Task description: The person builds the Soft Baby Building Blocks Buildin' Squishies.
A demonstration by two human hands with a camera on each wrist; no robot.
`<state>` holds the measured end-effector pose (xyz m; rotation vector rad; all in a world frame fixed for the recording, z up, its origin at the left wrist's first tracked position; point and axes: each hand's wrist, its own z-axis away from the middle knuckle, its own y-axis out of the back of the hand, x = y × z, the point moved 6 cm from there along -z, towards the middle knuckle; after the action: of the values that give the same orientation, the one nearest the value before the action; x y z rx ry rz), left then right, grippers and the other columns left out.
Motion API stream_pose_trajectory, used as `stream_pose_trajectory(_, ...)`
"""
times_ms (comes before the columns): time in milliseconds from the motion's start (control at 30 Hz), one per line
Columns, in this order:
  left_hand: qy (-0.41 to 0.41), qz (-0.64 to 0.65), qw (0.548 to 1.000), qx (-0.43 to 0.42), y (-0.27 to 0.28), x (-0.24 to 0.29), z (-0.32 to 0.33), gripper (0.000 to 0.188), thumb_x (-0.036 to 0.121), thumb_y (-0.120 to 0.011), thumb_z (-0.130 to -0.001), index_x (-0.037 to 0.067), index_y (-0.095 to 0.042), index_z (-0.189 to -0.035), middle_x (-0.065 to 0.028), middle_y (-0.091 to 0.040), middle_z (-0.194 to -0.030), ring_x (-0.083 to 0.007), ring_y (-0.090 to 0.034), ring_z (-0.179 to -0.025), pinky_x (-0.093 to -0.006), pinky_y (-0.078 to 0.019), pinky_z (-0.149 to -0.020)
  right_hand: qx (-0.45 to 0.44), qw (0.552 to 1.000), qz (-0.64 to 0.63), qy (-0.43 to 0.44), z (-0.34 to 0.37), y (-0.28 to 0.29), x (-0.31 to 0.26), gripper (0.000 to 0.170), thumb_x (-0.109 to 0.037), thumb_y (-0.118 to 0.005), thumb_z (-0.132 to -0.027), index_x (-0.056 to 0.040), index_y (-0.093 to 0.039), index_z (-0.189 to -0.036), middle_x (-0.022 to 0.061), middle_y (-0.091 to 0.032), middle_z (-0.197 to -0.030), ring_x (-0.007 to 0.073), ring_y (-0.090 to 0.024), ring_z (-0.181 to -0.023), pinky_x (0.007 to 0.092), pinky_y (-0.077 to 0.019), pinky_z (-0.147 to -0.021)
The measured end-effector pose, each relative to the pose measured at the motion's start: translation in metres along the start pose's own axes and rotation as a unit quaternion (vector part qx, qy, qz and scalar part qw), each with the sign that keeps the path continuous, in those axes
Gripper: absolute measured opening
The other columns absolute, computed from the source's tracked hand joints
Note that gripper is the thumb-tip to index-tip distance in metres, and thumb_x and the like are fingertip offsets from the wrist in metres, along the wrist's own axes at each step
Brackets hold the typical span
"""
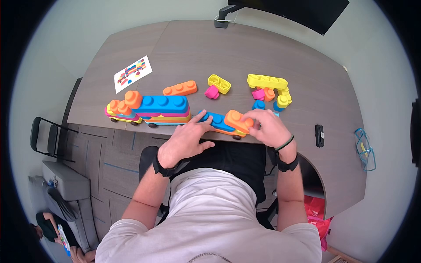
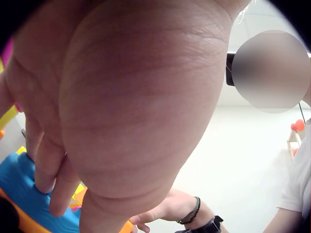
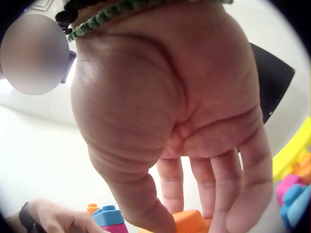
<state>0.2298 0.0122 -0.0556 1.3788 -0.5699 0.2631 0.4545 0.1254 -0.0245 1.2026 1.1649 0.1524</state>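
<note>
In the head view, a low block vehicle with a blue block [image 1: 216, 120] on top and black wheels lies along the table's near edge. My left hand [image 1: 187, 137] rests its straight fingers on the blue block, also seen in the left wrist view [image 2: 131, 111]. At the vehicle's right end, my right hand [image 1: 270, 127] pinches an orange block [image 1: 235, 120] between thumb and fingers; the right wrist view shows the fingertips at the orange block [image 3: 188, 222]. A taller stack with a blue block [image 1: 164, 103] on top stands left of my left hand.
A picture card [image 1: 133, 73] lies at the back left. Behind the hands are a long orange block [image 1: 180, 88], a yellow block [image 1: 219, 83] and a pink one [image 1: 212, 92]. A yellow arch [image 1: 267, 82] stands to the right, with a black object [image 1: 319, 136] and glasses [image 1: 365, 149] beyond.
</note>
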Motion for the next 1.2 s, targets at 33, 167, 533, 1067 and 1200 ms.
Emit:
stream_pose_trajectory(33,0.001,-0.002,1.0,-0.002,0.0,0.0,0.0,0.048,0.028,-0.089,-0.095,0.009,-0.077,-0.138,-0.0126,-0.057,-0.171,-0.0355,-0.034,-0.17,-0.0555,-0.049,-0.124,0.001,1.0,0.014,-0.009,0.0,-0.001,-0.001,0.029,-0.001,-0.076,-0.086,-0.0063,-0.08,-0.115,0.0141,-0.081,-0.109,0.0323,-0.077,-0.087,0.0419,-0.0608,-0.078)
stream_pose_trajectory(167,0.0,0.002,1.0,0.0,-0.001,0.0,0.0,0.048,0.028,-0.089,-0.095,0.009,-0.077,-0.138,-0.0129,-0.057,-0.171,-0.0357,-0.034,-0.17,-0.0556,-0.0493,-0.124,0.021,0.997,0.073,0.024,0.005,-0.014,-0.008,0.024,0.0,-0.074,-0.087,-0.0076,-0.082,-0.108,0.0133,-0.079,-0.117,0.0399,-0.076,-0.101,0.0488,-0.0616,-0.086)
stream_pose_trajectory(533,-0.008,-0.001,1.0,0.005,-0.002,0.0,0.001,0.05,0.029,-0.089,-0.095,0.009,-0.076,-0.14,-0.0108,-0.058,-0.17,-0.0352,-0.036,-0.169,-0.0603,-0.0538,-0.118,0.03,0.998,-0.024,0.041,-0.004,0.009,0.025,0.021,-0.003,-0.07,-0.095,-0.0061,-0.08,-0.113,0.0173,-0.077,-0.119,0.0404,-0.076,-0.105,0.0477,-0.0614,-0.089)
stream_pose_trajectory(1067,-0.007,-0.008,1.0,0.013,-0.006,-0.003,0.002,0.052,0.033,-0.087,-0.097,0.013,-0.074,-0.144,-0.0129,-0.057,-0.171,-0.0371,-0.035,-0.169,-0.0595,-0.0486,-0.124,0.158,0.925,0.296,-0.18,-0.018,-0.007,0.169,0.061,-0.01,-0.066,-0.096,-0.0225,-0.066,-0.155,0.0151,-0.052,-0.168,0.0462,-0.029,-0.167,0.0852,-0.0142,-0.13)
stream_pose_trajectory(1200,-0.018,-0.019,0.999,0.024,-0.014,-0.009,0.002,0.05,0.037,-0.086,-0.098,0.016,-0.075,-0.142,-0.0113,-0.056,-0.172,-0.0366,-0.038,-0.168,-0.0599,-0.0512,-0.121,0.187,0.93,0.271,-0.165,-0.023,0.008,0.161,0.035,-0.019,-0.076,-0.097,-0.0206,-0.08,-0.131,0.0133,-0.068,-0.144,0.0408,-0.049,-0.15,0.0798,-0.0218,-0.13)
